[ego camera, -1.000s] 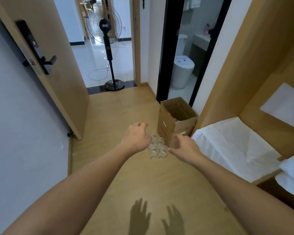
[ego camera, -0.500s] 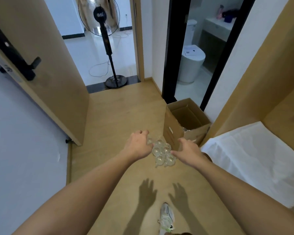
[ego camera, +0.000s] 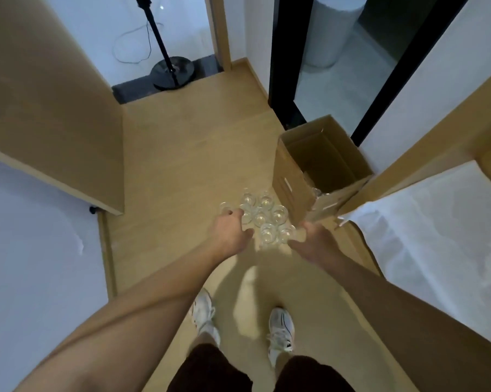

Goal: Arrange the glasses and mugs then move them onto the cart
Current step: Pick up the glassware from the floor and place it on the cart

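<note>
Both hands dropped closer: left hand (ego camera: 229, 230) curled against glasses (ego camera: 262, 217) on floor (ego camera: 182, 171), right hand (ego camera: 312, 241) spread alongside. Reach closing; cart unseen.

Cluster of small clear glass cups (ego camera: 262, 219) upright on the light wood floor (ego camera: 187, 171), packed rim to rim in rough rows. One more clear cup (ego camera: 224, 206) stands slightly apart at the left. Exact count unclear, blurred.
</note>
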`<state>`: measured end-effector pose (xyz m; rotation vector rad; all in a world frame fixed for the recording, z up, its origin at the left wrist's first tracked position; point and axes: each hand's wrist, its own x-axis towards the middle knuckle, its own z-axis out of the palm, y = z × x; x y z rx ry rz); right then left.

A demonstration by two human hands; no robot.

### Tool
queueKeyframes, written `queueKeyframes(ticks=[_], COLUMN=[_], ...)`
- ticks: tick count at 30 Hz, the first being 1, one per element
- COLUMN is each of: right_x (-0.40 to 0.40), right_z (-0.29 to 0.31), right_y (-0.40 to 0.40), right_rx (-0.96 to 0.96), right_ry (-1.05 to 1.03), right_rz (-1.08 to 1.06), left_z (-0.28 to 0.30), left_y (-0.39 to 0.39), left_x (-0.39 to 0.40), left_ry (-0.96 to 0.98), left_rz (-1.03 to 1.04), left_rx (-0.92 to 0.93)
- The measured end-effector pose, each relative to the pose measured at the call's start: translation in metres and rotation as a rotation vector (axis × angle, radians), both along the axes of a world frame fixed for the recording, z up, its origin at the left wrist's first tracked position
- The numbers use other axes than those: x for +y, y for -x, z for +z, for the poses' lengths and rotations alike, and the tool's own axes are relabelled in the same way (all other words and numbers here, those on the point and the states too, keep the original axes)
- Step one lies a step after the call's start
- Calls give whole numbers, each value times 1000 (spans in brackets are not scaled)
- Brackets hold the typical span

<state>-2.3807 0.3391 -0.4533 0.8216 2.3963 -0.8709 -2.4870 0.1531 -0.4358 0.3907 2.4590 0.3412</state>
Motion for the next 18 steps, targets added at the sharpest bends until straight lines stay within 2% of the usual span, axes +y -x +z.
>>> queueKeyframes(ticks=[12, 18], right_x=[-33, -44], right_z=[-148, -252], right_y=[52, 76], right_rx=[-246, -321], right_ry=[109, 182], right_rz=[-298, -541], left_z=[-162, -268], left_y=[108, 142], left_x=[-9, 1], left_ry=[60, 70], left_rz=[-121, -31], left_rx=[-260, -334])
